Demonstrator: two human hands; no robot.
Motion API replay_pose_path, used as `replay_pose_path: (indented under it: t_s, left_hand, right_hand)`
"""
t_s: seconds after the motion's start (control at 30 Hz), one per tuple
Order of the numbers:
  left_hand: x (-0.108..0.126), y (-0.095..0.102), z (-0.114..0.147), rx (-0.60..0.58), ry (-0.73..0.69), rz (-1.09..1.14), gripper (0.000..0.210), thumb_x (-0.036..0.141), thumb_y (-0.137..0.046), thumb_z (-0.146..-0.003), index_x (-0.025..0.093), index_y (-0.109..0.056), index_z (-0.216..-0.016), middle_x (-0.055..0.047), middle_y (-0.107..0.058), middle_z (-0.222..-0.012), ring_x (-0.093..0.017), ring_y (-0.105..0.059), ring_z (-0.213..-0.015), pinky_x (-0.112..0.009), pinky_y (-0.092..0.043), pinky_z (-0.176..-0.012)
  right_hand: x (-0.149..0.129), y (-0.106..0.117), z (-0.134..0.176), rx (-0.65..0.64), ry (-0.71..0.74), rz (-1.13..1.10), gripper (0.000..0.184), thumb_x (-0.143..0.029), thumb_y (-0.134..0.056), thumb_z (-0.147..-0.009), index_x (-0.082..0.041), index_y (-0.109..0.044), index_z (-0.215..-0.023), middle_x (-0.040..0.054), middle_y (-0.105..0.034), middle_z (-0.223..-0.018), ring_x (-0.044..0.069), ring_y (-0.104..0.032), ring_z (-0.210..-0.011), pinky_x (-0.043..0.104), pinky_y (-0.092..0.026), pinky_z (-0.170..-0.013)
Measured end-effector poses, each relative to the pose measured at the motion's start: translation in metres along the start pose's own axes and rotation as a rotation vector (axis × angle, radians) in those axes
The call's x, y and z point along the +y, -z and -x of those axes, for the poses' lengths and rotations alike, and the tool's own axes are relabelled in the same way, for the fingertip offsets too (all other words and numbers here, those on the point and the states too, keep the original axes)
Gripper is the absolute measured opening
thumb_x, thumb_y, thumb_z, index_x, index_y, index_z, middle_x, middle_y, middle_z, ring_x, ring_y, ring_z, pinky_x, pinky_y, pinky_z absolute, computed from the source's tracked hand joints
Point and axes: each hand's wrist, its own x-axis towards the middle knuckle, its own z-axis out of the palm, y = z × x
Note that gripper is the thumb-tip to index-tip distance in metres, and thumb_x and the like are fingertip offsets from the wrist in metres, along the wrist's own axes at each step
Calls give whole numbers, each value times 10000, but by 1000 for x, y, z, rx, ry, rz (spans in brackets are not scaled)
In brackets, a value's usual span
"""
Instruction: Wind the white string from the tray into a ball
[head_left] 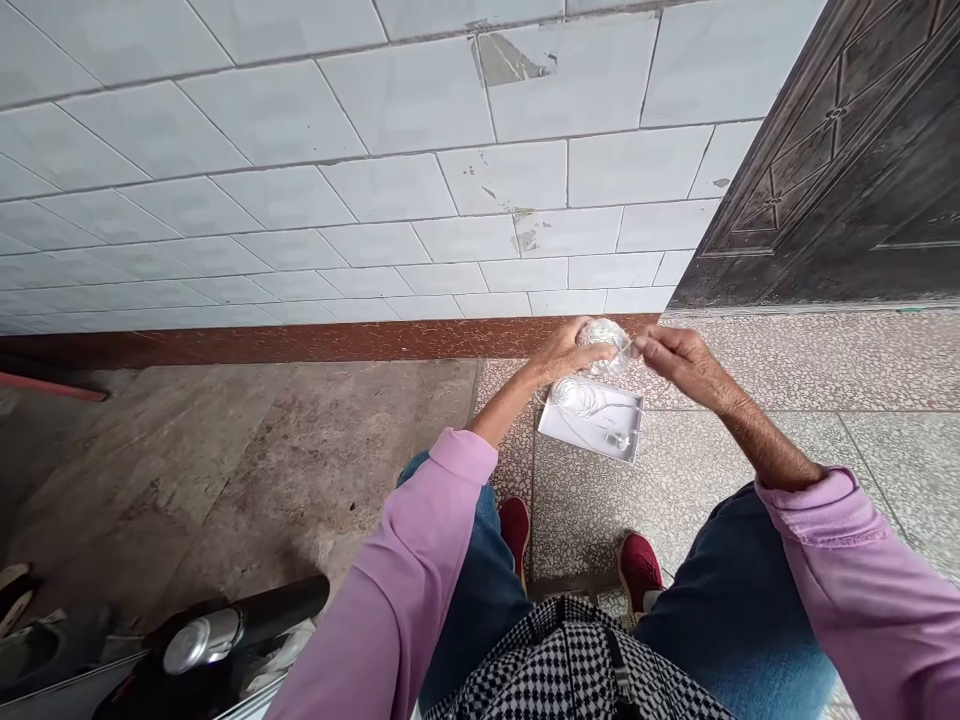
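My left hand [561,352] holds a small bundle of clear, crinkled plastic wrap [604,345] in front of me. My right hand [679,362] pinches the right edge of that same bundle with thumb and fingers. Just below the hands, on the speckled floor, lies a white flat tray or box lid [553,420] with a coiled white cable [589,398] and a small white part in it. Both arms wear pink sleeves pushed up to the forearm.
I sit low, with my knees in blue jeans and my red shoes [639,566] on the terrazzo floor. A white tiled wall [375,180] rises ahead, a dark carved door [847,170] at the right. A black handlebar with a chrome end [225,628] is at the lower left.
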Motion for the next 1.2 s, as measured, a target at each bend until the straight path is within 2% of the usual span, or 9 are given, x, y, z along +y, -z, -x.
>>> replay_pose_path:
  t_s: [0.13, 0.23, 0.37, 0.5, 0.7, 0.83, 1.0, 1.13, 1.2]
  left_hand:
    - [6, -6, 11, -352, 104, 301, 647, 679, -862, -725, 177, -773, -1123, -161, -776, -1024, -322, -747, -966, -451, -620, -819]
    - [12, -7, 12, -379, 87, 573, 842, 710, -923, -648, 180, -753, -1279, -201, -787, -1091, -409, -739, -1152, -528, -637, -931]
    - [17, -5, 7, -145, 26, 832, 979, 595, -953, -640, 210, -619, -1476, -196, -741, -1338, -451, -618, -1402, -560, -618, -1049]
    - [18, 6, 2, 100, 17, 1024, 788, 447, -889, -759, 217, -602, -1456, -154, -689, -1414, -399, -580, -1434, -452, -632, -1005]
    - [1, 65, -8, 519, -128, 1167, 510, 403, -896, -791, 243, -703, -1235, -116, -695, -1369, -306, -654, -1278, -311, -635, -863]
    - [-19, 100, -13, 784, -39, 1115, 423, 405, -915, -747, 267, -696, -1082, -90, -716, -1355, -284, -672, -1256, -284, -632, -838]
    - [-27, 106, -18, 821, -14, 1033, 413, 445, -923, -731, 280, -712, -1046, -93, -737, -1347, -301, -681, -1293, -316, -651, -890]
    - [-22, 117, -16, 810, -148, 959, 464, 488, -923, -708, 303, -713, -1078, -82, -737, -1348, -310, -666, -1307, -353, -667, -923]
    - [-21, 125, -13, 828, -153, 911, 479, 525, -910, -704, 312, -697, -1076, -76, -736, -1331, -301, -662, -1310, -353, -668, -940]
  right_hand:
    - [19, 18, -3, 121, -13, 71, 591, -754, -639, -1011, -230, -563, -747, -23, -445, -677, 144, -398, -650, 321, -346, -639]
    - [27, 14, -4, 121, -34, 101, 594, -749, -614, -1015, -233, -531, -733, -4, -482, -702, 160, -432, -681, 329, -364, -665]
    - [19, -10, -6, -23, -42, 52, 610, -793, -564, -1017, -226, -580, -795, -1, -499, -701, 169, -457, -679, 316, -364, -644]
    - [1, -26, -3, -157, -101, -56, 669, -854, -551, -1002, -227, -541, -769, -39, -429, -644, 128, -377, -595, 274, -299, -562]
    - [2, -1, 9, -162, -210, -256, 597, -809, -567, -1025, -233, -583, -869, -98, -301, -568, 98, -220, -504, 254, -178, -495]
    - [18, 8, 18, -159, -230, -150, 590, -777, -591, -1017, -214, -613, -842, -76, -355, -581, 98, -284, -521, 246, -224, -496]
    - [58, 16, 22, -392, -477, -57, 570, -743, -731, -902, -179, -700, -822, -26, -511, -614, 112, -450, -535, 252, -343, -483]
    - [91, 59, 36, -167, -609, -175, 657, -803, -872, -716, -174, -734, -844, -79, -430, -567, 79, -338, -506, 248, -304, -485]
    - [98, 79, 47, -36, -621, -220, 714, -833, -911, -635, -169, -741, -836, -43, -519, -617, 87, -401, -540, 267, -365, -523]
